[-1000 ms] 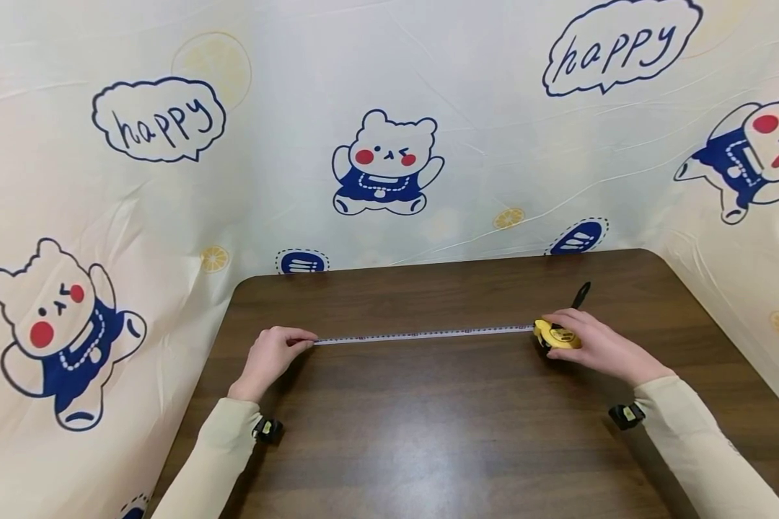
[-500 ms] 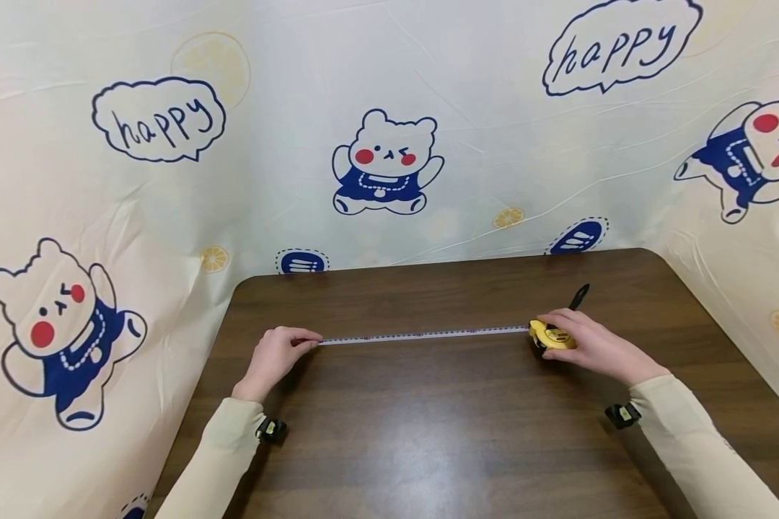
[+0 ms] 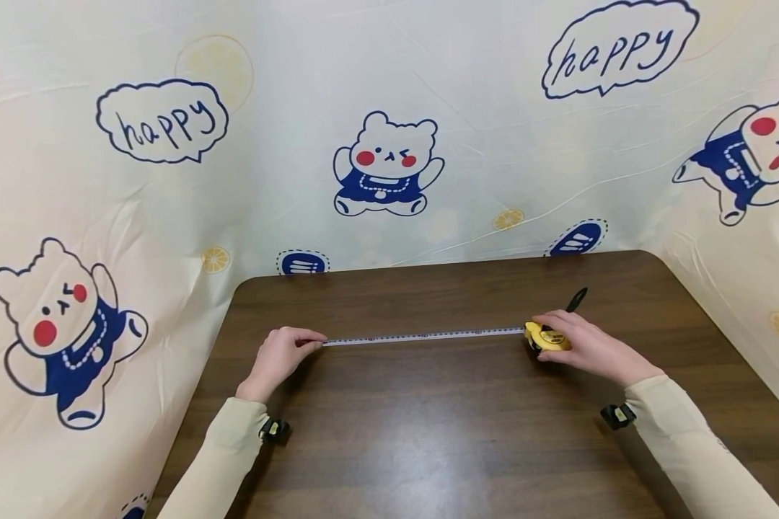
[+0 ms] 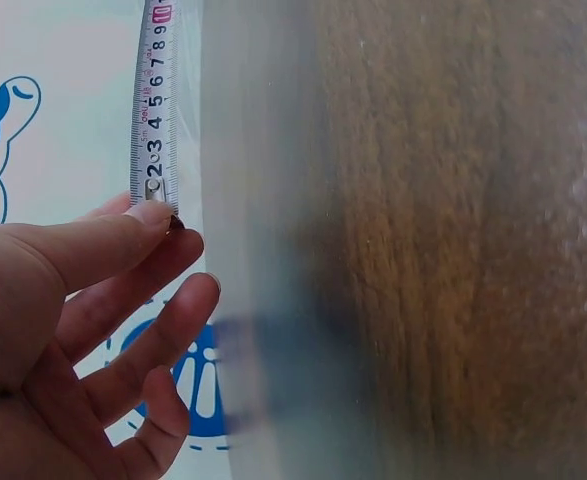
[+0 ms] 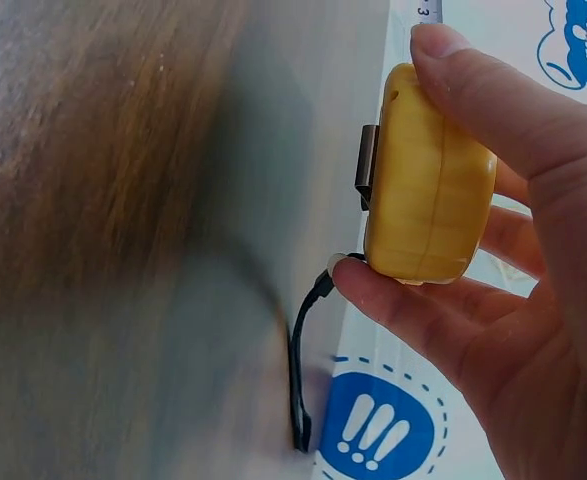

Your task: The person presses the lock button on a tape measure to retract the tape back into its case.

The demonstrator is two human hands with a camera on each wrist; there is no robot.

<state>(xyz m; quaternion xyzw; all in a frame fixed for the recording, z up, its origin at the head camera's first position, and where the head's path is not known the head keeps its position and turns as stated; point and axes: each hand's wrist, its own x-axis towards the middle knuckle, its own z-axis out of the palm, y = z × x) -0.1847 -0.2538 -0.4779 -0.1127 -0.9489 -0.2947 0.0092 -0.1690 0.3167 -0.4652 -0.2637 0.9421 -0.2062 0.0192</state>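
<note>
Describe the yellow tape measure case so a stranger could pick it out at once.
Start at the dark brown wooden table set against the bear-print cloth. A thin white tape runs across it; follow it to the end held by the right hand. The yellow tape measure case sits there: the only rounded yellow thing, with a black wrist strap trailing behind.

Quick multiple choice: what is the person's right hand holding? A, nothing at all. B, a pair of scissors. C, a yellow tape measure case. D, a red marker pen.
C: the right hand grips the yellow tape measure case, thumb and fingers curled round it, while the left hand pinches the end of the tape.
</note>
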